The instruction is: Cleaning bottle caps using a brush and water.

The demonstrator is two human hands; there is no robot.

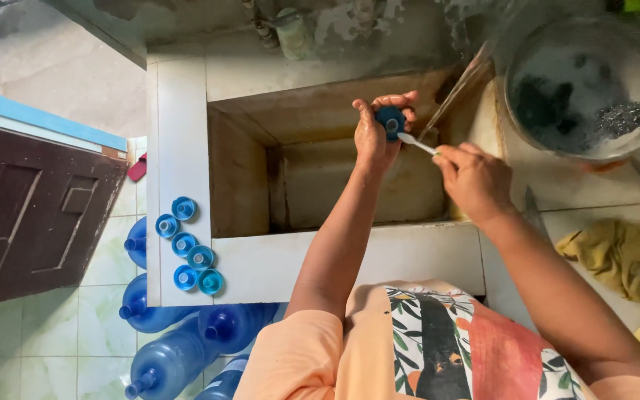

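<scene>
A blue bottle cap [390, 121] is being held over the sink [320, 111], the left hand [376, 133] closing its fingers around it. The right hand [474, 178] is pinching a white toothbrush [416, 143] against the cap. More caps [187, 244] are sitting on the white ledge [179, 133], above blue water bottles [179, 341] on the floor.

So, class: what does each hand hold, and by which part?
Left hand grips a blue bottle cap by its rim; right hand holds a toothbrush by its handle.
</scene>
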